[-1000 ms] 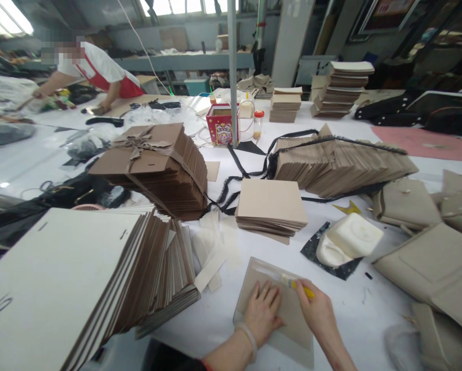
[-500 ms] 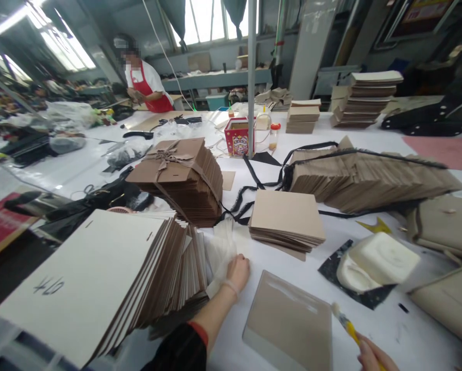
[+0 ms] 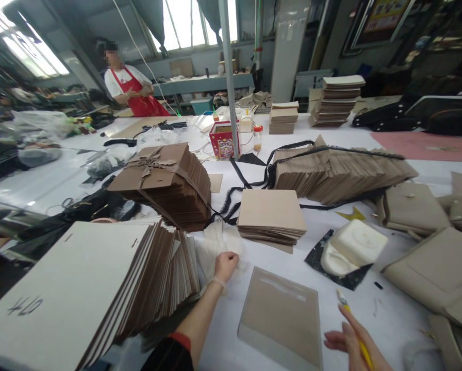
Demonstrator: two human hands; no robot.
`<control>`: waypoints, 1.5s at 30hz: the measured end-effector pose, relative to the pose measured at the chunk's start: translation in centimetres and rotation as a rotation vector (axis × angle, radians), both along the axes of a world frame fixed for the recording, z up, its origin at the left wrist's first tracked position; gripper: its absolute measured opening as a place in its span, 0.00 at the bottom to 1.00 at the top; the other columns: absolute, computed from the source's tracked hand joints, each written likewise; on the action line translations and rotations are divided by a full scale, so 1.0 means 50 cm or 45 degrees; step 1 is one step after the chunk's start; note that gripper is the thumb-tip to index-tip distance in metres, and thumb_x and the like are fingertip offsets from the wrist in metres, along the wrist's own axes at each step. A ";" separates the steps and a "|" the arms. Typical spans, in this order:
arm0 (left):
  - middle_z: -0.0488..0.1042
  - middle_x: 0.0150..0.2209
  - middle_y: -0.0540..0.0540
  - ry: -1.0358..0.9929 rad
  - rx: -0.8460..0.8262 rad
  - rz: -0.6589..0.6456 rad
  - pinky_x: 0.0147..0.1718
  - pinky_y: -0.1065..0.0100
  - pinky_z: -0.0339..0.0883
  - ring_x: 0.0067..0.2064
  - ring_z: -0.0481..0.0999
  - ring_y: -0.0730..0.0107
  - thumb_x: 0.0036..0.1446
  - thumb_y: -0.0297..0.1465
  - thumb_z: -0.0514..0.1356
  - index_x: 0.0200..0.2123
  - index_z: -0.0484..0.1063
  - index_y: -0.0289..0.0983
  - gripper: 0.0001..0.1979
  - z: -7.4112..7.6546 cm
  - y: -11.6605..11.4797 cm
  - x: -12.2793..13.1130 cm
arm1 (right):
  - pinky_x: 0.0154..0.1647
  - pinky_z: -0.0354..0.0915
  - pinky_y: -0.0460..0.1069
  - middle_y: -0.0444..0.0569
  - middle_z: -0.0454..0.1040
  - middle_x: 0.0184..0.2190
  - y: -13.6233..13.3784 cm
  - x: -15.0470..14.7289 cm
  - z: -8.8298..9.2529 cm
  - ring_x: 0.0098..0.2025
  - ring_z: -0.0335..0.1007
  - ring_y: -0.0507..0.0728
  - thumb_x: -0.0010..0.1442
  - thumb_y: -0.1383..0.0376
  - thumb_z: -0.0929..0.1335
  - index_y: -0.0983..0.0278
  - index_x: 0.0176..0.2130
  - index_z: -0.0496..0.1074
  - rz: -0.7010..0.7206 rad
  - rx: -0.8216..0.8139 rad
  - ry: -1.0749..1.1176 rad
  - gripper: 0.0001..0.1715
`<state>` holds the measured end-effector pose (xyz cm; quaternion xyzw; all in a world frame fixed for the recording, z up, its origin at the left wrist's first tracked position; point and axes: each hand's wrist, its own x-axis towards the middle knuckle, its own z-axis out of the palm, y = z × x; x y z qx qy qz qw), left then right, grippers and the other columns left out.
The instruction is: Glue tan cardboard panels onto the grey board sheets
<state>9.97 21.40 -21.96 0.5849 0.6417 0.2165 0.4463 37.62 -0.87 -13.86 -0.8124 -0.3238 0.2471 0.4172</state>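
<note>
My left hand (image 3: 226,265) is closed and rests on a thin, pale, see-through sheet (image 3: 217,239) beside the tall stack of boards. What its fingers pinch, if anything, is hidden. In my right hand (image 3: 350,345), at the lower right, is a brush (image 3: 342,299) with a yellow handle and pale bristles, its tip pointing up and away. Between the hands a taupe panel (image 3: 279,309) lies flat, with a glossy, see-through look at its edges. A cut white plastic container (image 3: 357,245) sits on a black scrap to the right of the panel.
White-topped boards (image 3: 68,278) rise at the left. Behind them stands a tied brown bundle (image 3: 165,180). A short stack of beige panels (image 3: 269,211) lies ahead, a strapped row (image 3: 339,172) beyond. Taupe bag pieces (image 3: 435,273) fill the right. A metal pole (image 3: 229,77) stands mid-table; a person in a red apron (image 3: 136,95) is across.
The view has turned to the right, so things sit further left. My right hand and the brush now show more fully, with the brush standing off the panel. The left hand stays at the pale sheet.
</note>
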 end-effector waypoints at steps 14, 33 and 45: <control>0.71 0.58 0.39 -0.677 -0.063 0.130 0.56 0.59 0.65 0.59 0.70 0.54 0.58 0.46 0.57 0.45 0.77 0.38 0.21 0.154 -0.290 0.113 | 0.36 0.70 0.47 0.47 0.76 0.29 0.066 -0.223 0.048 0.33 0.74 0.56 0.58 0.53 0.70 0.60 0.34 0.70 0.213 0.239 0.027 0.14; 0.73 0.24 0.51 -0.382 -0.411 -0.581 0.25 0.72 0.60 0.26 0.69 0.73 0.48 0.43 0.64 0.28 0.75 0.34 0.16 0.004 -0.077 0.084 | 0.37 0.64 0.48 0.45 0.73 0.29 0.045 -0.047 -0.128 0.32 0.71 0.55 0.62 0.48 0.64 0.61 0.36 0.67 -0.104 0.027 -0.399 0.19; 0.75 0.24 0.48 0.019 -0.145 -0.451 0.30 0.70 0.59 0.29 0.72 0.69 0.53 0.35 0.62 0.25 0.75 0.35 0.10 -0.044 -0.018 0.122 | 0.34 0.61 0.48 0.46 0.72 0.30 0.097 -0.018 -0.220 0.32 0.69 0.57 0.63 0.47 0.61 0.60 0.35 0.67 -0.208 -0.049 -0.469 0.20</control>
